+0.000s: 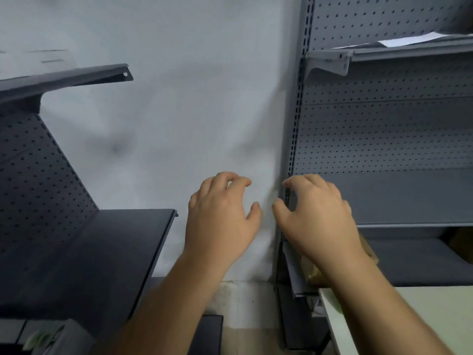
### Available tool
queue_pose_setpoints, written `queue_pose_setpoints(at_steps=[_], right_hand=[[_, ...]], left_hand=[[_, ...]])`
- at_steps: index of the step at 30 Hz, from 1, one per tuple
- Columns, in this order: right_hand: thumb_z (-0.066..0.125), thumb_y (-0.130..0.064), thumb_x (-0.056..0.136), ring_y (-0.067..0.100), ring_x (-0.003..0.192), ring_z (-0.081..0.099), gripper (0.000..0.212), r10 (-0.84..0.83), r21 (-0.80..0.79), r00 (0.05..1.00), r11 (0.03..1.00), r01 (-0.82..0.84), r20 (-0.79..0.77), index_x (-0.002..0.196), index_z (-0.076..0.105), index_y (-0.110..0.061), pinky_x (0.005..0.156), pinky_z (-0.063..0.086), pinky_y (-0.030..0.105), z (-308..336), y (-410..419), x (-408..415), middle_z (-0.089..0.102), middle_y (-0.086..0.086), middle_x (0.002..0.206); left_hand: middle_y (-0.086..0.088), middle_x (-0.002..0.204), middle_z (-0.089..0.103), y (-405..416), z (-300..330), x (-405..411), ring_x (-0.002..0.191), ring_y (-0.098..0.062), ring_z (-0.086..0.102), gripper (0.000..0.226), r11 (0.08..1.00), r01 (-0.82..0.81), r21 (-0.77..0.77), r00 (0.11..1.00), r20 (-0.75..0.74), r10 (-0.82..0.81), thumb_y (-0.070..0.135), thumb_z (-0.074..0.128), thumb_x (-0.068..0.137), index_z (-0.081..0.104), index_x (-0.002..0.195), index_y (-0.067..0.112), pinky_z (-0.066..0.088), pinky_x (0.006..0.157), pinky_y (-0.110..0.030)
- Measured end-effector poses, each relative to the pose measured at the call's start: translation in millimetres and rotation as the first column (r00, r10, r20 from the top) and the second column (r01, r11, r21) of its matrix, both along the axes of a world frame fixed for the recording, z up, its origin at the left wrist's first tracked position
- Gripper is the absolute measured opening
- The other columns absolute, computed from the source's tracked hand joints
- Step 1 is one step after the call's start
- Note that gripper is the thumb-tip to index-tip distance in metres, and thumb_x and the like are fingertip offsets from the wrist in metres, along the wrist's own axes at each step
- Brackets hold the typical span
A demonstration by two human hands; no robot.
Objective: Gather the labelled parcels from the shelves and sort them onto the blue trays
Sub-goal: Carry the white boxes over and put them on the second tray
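Note:
My left hand (221, 213) and my right hand (316, 211) are raised side by side in front of a white wall, fingers loosely curled, holding nothing. A white labelled parcel (407, 39) lies flat on the upper right shelf (409, 53). Behind my right forearm a brownish parcel (316, 274) shows partly on a lower right shelf. No blue tray is in view.
A dark pegboard shelving unit (84, 252) stands at the left with a bare shelf. A grey pegboard unit (384, 139) fills the right, its middle shelf (409, 201) bare. A white table corner (422, 316) sits at the lower right. A brown box (460, 242) peeks at the right edge.

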State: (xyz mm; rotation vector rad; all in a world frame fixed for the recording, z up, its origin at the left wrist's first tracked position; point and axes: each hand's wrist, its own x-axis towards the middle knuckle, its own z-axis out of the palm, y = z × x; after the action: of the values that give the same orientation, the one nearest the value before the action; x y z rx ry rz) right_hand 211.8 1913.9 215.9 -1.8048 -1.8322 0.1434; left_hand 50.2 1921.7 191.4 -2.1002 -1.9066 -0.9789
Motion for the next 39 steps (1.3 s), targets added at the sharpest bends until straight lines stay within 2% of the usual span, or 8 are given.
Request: queue_pose_setpoints(at_steps=[14, 21, 27, 34, 39], right_hand=[[0.054, -0.046, 0.092, 0.02, 0.131, 0.043, 0.043, 0.176, 0.058, 0.979, 0.984, -0.17, -0.101, 0.133, 0.057, -0.031, 0.106, 0.037, 0.046, 15, 144, -11, 0.051, -0.012, 0.141], [0.055, -0.048, 0.092, 0.017, 0.128, 0.046, 0.042, 0.337, 0.114, 0.935, 0.939, -0.324, -0.111, 0.132, 0.057, -0.033, 0.104, 0.041, 0.044, 35, 197, -42, 0.052, -0.015, 0.14], [0.055, -0.049, 0.091, 0.018, 0.128, 0.049, 0.043, 0.487, 0.168, 0.865, 0.869, -0.465, -0.125, 0.131, 0.058, -0.033, 0.104, 0.045, 0.046, 51, 202, -90, 0.054, -0.014, 0.138], [0.056, -0.049, 0.091, 0.014, 0.129, 0.047, 0.042, 0.627, 0.264, 0.762, 0.771, -0.579, -0.161, 0.129, 0.059, -0.034, 0.107, 0.044, 0.047, 69, 180, -151, 0.055, -0.016, 0.136], [0.057, -0.049, 0.088, 0.013, 0.125, 0.052, 0.04, 0.724, 0.364, 0.668, 0.677, -0.64, -0.172, 0.125, 0.063, -0.033, 0.103, 0.047, 0.046, 81, 167, -186, 0.059, -0.017, 0.131]], left_hand=[[0.008, 0.133, 0.058, 105, 25, -13, 0.124, -0.017, 0.051, 0.041, 0.984, -0.175, -0.004, 0.981, -0.079, 0.175, 0.045, 0.062, 0.09, 0.063, 0.129, 0.03, 0.044, 0.099, -0.039], [0.009, 0.137, 0.056, 122, 42, -32, 0.129, -0.014, 0.048, 0.045, 0.944, -0.329, 0.0, 0.943, -0.039, 0.329, 0.049, 0.056, 0.09, 0.061, 0.132, 0.031, 0.043, 0.105, -0.041], [0.015, 0.142, 0.051, 107, 62, -64, 0.134, -0.008, 0.04, 0.045, 0.898, -0.438, 0.041, 0.897, -0.053, 0.44, 0.05, 0.056, 0.093, 0.057, 0.136, 0.037, 0.036, 0.11, -0.037], [0.02, 0.139, 0.05, 68, 83, -107, 0.134, -0.007, 0.04, 0.044, 0.844, -0.527, 0.101, 0.844, -0.055, 0.534, 0.053, 0.052, 0.092, 0.056, 0.134, 0.04, 0.038, 0.109, -0.04], [0.021, 0.138, 0.05, 42, 87, -125, 0.135, -0.005, 0.039, 0.045, 0.805, -0.583, 0.108, 0.804, -0.063, 0.591, 0.054, 0.051, 0.09, 0.056, 0.133, 0.042, 0.035, 0.108, -0.036]])
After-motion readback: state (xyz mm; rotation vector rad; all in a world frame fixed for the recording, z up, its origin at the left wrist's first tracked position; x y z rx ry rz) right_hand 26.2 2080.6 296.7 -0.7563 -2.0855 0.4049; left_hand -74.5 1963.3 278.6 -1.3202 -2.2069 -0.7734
